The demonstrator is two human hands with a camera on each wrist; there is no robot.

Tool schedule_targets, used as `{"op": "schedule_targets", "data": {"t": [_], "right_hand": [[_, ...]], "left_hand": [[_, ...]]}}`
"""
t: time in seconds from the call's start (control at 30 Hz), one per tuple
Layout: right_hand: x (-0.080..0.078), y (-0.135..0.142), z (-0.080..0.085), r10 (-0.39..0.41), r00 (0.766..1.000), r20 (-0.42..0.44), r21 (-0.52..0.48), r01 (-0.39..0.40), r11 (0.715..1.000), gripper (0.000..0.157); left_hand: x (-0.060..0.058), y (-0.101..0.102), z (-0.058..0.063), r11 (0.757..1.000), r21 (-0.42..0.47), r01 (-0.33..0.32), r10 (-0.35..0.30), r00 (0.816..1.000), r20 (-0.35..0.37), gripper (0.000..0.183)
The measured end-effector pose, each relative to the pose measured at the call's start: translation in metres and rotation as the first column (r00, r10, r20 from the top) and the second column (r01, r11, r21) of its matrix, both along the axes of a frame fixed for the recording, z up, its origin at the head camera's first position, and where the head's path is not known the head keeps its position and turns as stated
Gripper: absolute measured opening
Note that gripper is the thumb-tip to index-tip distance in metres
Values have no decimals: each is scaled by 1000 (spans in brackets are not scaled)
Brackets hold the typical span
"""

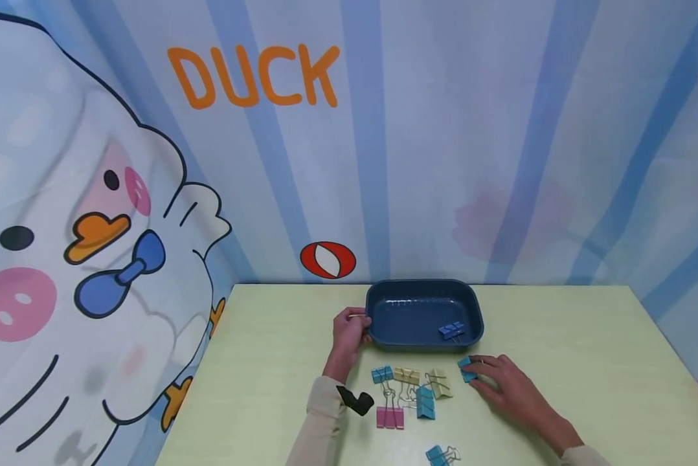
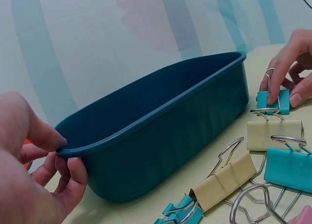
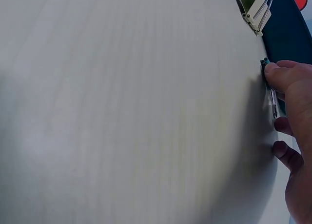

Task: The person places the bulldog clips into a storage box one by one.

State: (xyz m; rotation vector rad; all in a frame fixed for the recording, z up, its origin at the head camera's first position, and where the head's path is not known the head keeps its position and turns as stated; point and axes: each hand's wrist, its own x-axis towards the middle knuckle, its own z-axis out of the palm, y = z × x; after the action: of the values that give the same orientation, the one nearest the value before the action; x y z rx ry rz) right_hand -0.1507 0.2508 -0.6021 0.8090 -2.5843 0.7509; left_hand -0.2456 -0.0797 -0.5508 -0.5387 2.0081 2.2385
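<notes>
A dark blue rectangular tray stands near the back of the table, with a blue binder clip inside at its right. My left hand pinches the tray's left rim, thumb over the edge and fingers beneath, as the left wrist view shows. Just in front of the tray's right corner, my right hand grips a teal binder clip between thumb and fingers, low at the tabletop. Between the hands lie a pink clip, a yellow clip, a cream clip and teal clips.
Another teal clip lies alone near the front of the pale yellow-green table. Behind the table hangs a striped blue curtain with a duck print. A black strap end sticks out at the left wrist.
</notes>
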Motion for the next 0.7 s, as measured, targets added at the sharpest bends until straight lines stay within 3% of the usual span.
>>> {"op": "schedule_targets", "data": {"t": [0.27,0.4,0.57,0.7], "right_hand": [[-3,0,3,32,999,-14,-26,-33,999,27],[-2,1,7,34,999,22,-9,-34,999,25],[2,-4,20,35,997,71,29,-37,999,25],[0,-11,38,78,996,44,34,-79,996,26]], "left_hand": [[1,0,0,1000,-5,6,-6,1000,-5,30],[1,0,0,1000,-5,5,-5,1000,-2,30],[1,0,0,1000,-7,6,-6,1000,3,30],[1,0,1,1000,-5,3,-3,1000,10,29]]}}
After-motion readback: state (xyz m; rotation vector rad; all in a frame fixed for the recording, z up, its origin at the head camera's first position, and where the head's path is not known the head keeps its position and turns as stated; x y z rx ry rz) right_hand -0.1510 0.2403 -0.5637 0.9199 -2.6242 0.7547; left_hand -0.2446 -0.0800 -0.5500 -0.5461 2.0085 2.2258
